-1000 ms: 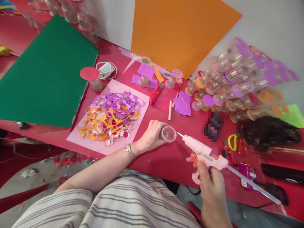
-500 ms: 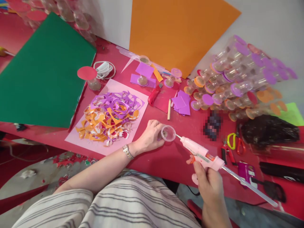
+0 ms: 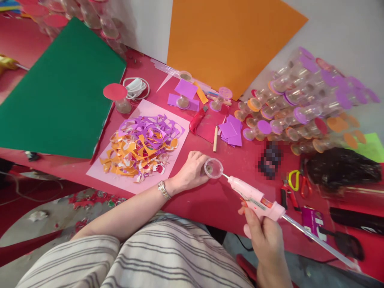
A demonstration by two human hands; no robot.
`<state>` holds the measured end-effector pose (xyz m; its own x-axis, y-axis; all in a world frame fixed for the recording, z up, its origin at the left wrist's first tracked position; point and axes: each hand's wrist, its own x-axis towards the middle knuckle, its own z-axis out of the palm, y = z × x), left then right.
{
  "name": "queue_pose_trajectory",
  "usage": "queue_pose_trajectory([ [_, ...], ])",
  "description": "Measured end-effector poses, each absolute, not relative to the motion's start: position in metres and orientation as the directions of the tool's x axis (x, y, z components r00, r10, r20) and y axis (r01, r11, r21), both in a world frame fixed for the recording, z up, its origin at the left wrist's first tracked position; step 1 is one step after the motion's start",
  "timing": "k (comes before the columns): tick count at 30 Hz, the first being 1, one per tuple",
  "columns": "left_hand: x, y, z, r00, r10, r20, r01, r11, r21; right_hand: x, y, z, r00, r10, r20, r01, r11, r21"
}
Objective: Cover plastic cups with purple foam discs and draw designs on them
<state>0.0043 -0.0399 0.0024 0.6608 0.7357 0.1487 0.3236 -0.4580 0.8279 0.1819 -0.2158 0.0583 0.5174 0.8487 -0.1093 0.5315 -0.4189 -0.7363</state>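
Note:
My left hand [image 3: 193, 173] has its fingers round the side of a small clear plastic cup [image 3: 214, 168], whose round rim faces up. In my right hand [image 3: 265, 234] is a pink glue gun [image 3: 255, 198], with a long clear glue stick [image 3: 321, 240] out of its back. The gun's metal tip is at the cup's right rim; whether they touch I cannot tell. Beyond the cup lie a short wooden stick [image 3: 215, 139], purple paper squares [image 3: 231, 131] and a red cutter [image 3: 198, 120].
Paper scraps [image 3: 144, 146] cover a pink sheet left of my hand. Green board [image 3: 63, 92] lies far left, orange board [image 3: 231, 44] behind. Clear cup pieces with coloured discs [image 3: 303, 104] stand at right, near yellow-handled scissors [image 3: 294, 180] and a black bag [image 3: 343, 168].
The whole view has shifted slightly, so most table items appear a little further right. Both hands keep their holds, and the glue gun's tip remains at the cup's rim.

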Motion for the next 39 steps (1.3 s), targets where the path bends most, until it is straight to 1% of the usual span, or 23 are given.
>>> queue_pose_trajectory([
  [4, 0.005, -0.04, 0.0, 0.65, 0.744, 0.155, 0.319, -0.452, 0.833, 0.174, -0.212, 0.063, 0.533, 0.845, -0.045, 0.548, -0.386, -0.742],
  [7, 0.007, -0.04, -0.001, 0.635, 0.756, 0.159, 0.311, -0.439, 0.843, 0.171, -0.209, 0.067, 0.532, 0.846, -0.031, 0.563, -0.382, -0.733],
  [13, 0.007, -0.041, 0.0, 0.626, 0.762, 0.166, 0.284, -0.421, 0.861, 0.17, -0.21, 0.067, 0.538, 0.841, -0.06, 0.534, -0.394, -0.748],
  [21, 0.003, -0.04, 0.0, 0.673, 0.721, 0.164, 0.326, -0.488, 0.81, 0.173, -0.215, 0.062, 0.539, 0.841, -0.053, 0.54, -0.393, -0.745],
  [26, 0.005, -0.039, -0.002, 0.621, 0.761, 0.19, 0.298, -0.453, 0.84, 0.169, -0.215, 0.065, 0.544, 0.835, -0.085, 0.506, -0.407, -0.761],
  [32, 0.009, -0.041, -0.005, 0.575, 0.8, 0.172, 0.31, -0.407, 0.859, 0.165, -0.216, 0.064, 0.506, 0.856, -0.101, 0.512, -0.393, -0.764],
  [35, 0.01, -0.041, -0.006, 0.564, 0.806, 0.179, 0.316, -0.411, 0.855, 0.163, -0.215, 0.064, 0.465, 0.884, -0.056, 0.563, -0.344, -0.752],
  [39, 0.01, -0.041, -0.007, 0.567, 0.802, 0.191, 0.351, -0.444, 0.824, 0.161, -0.215, 0.06, 0.435, 0.899, 0.047, 0.647, -0.276, -0.711],
])
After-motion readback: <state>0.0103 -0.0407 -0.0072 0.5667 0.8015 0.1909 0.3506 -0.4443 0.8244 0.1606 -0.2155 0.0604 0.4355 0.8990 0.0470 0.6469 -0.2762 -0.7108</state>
